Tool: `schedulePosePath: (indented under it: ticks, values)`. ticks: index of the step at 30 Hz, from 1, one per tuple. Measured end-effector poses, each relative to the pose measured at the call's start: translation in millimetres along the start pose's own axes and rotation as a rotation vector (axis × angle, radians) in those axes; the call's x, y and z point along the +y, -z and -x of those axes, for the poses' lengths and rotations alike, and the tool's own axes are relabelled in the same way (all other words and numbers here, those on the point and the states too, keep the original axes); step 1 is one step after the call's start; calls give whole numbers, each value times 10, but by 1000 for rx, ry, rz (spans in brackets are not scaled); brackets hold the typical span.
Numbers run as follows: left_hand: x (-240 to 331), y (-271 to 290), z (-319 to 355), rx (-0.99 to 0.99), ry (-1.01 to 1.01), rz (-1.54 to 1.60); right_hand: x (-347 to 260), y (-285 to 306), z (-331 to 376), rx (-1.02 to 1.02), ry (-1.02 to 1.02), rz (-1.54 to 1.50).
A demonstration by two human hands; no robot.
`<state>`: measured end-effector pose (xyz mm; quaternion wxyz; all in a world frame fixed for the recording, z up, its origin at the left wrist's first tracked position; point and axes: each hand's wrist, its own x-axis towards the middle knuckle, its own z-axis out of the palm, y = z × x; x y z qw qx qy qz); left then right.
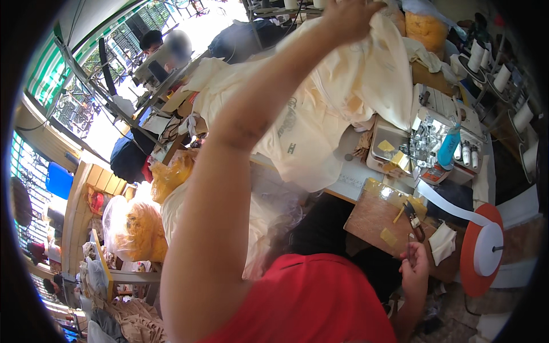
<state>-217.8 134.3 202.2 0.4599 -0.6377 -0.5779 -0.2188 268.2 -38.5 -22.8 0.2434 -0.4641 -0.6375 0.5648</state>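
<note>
left hand [349,17] is gripping cream cloth [366,74], top centre of frame | right hand [414,264], lower right, is pinching small snips [413,220] | we are judging cloth light, limp, non-slippery; bunched edge is best hold

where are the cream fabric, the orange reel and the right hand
cream fabric [366,74], head view, its broad draped middle
orange reel [470,268], head view, its orange rim
right hand [414,264], head view, back of the hand
</note>
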Motion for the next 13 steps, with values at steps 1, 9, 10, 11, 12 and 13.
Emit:
schedulePosePath:
  ticks: [1, 9, 10, 11, 12, 13]
  values:
    - [193, 74, 120, -87, 32, 200, 69, -1, -10, -3, 87, 40]
    - [1553, 1169, 1841, -287, 464, 1068, -268, -322, -383, 195, 446, 538]
    - [1606, 1261, 2046, -328, 556, 1085, -296, -386, -472, 207, 475, 509]
    - [1554, 1410, 2257, -546, 588, 1015, -364, -429, -498, 198, 420, 509]
    - [1494, 1486, 2444, -829, 636, 988, -357, -461, -540, 192, 440, 505]
    - [1646, 1358, 2439, -847, 609, 1058, -324, -489, -580, 179, 457, 539]
